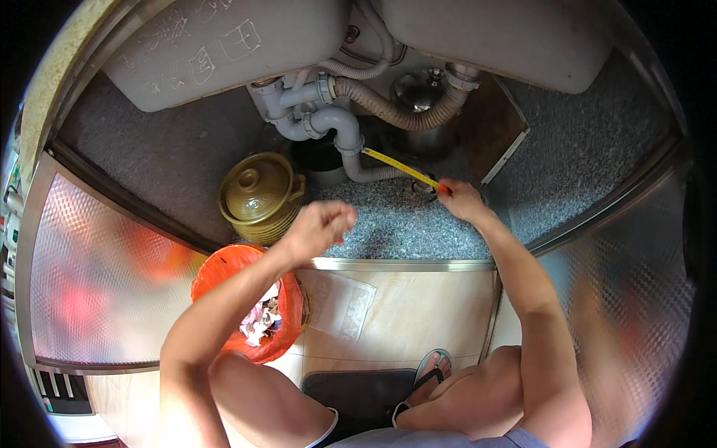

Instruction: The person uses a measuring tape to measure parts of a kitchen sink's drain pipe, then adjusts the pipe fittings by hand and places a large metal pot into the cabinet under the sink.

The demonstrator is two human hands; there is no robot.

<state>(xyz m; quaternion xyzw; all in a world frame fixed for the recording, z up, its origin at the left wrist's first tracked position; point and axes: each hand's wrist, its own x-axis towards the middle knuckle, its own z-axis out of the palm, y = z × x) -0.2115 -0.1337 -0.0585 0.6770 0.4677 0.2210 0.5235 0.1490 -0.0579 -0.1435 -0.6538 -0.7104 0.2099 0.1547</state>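
My right hand point(461, 200) grips a tape measure point(444, 188), whose body is mostly hidden in my fingers. Its yellow blade point(399, 166) runs out up and to the left, with the tip at the grey drain pipe point(349, 138) under the sink. My left hand point(323, 228) hovers over the cabinet's front edge with its fingers curled in. What it holds, if anything, is hidden. Beside it stands a lidded olive-brown clay pot point(261, 190). Below that wrist is a bin lined with a red bag point(224, 272), with crumpled rubbish inside.
Two sink bowls point(493, 37) hang overhead. A corrugated hose point(403, 116) crosses behind the trap, near a shiny metal lidded pot point(420, 91). A brown board point(489, 131) leans at the right. Open cabinet doors point(112, 276) flank me, and a dark mat point(358, 392) lies on the floor.
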